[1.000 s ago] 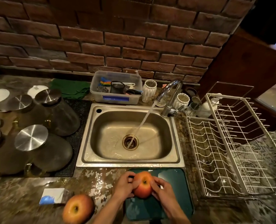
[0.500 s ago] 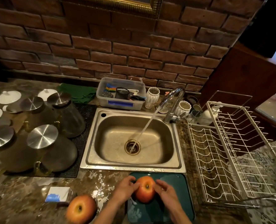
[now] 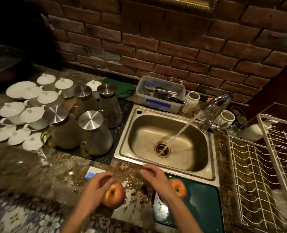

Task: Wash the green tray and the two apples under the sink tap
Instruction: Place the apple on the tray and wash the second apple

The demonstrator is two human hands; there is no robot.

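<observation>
A dark green tray (image 3: 201, 204) lies on the counter just in front of the steel sink (image 3: 166, 140). One red-yellow apple (image 3: 179, 189) rests on the tray's left part. The second apple (image 3: 114, 195) sits on the bare counter to the left. My left hand (image 3: 97, 187) hovers over the second apple's left side, fingers spread, holding nothing. My right hand (image 3: 158, 180) is open above the counter between the apples, partly hiding the tray apple. The tap (image 3: 215, 106) runs a stream of water into the drain.
Several glass jugs with steel lids (image 3: 90, 132) stand on a black mat left of the sink, with white lids (image 3: 22, 115) beyond. A white wire dish rack (image 3: 263, 174) fills the right. A plastic tub (image 3: 159, 96) and white cups sit behind the sink. A small blue-white box (image 3: 94, 172) lies near my left hand.
Both hands let go of the apple on the tray and moved left; my left hand now reaches over the other apple. The view swung left.
</observation>
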